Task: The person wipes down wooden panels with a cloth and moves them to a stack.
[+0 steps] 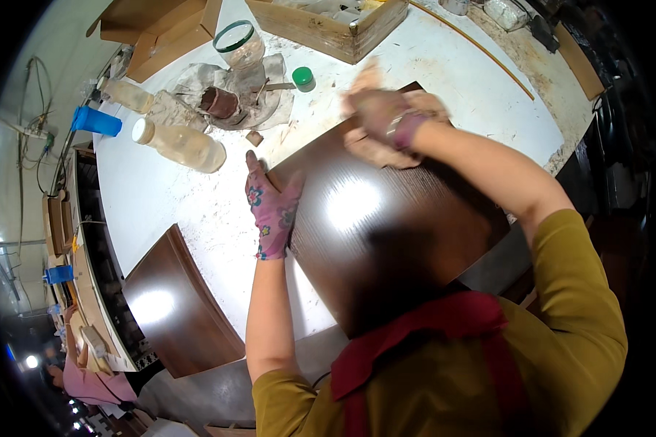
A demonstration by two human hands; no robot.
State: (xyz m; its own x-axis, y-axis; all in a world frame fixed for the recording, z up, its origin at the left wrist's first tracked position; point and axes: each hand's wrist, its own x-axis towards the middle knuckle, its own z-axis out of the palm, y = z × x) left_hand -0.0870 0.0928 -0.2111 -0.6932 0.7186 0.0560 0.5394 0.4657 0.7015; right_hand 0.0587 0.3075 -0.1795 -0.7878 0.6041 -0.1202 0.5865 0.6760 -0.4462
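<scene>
A dark brown, glossy wood-grain panel (328, 269) lies on the white table in front of me. My left hand (271, 207), in a pink flowered glove, rests at the panel's left edge with its thumb and fingers apart. On the panel's far part, my gloved right hand (386, 120) presses a crumpled pinkish-beige cloth (383, 149) against the surface. That hand is smeared by motion, and cloth shows on both sides of it. The panel's near edge is hidden by my clothing and a dark shadow.
A second brown panel (186, 306) lies at the near left. Beyond my left hand are a cloudy plastic bottle (186, 148), a stained brown pot (219, 103) on rags, a green-rimmed jar (240, 47) and a green lid (303, 78). A wooden box (335, 33) stands at the back.
</scene>
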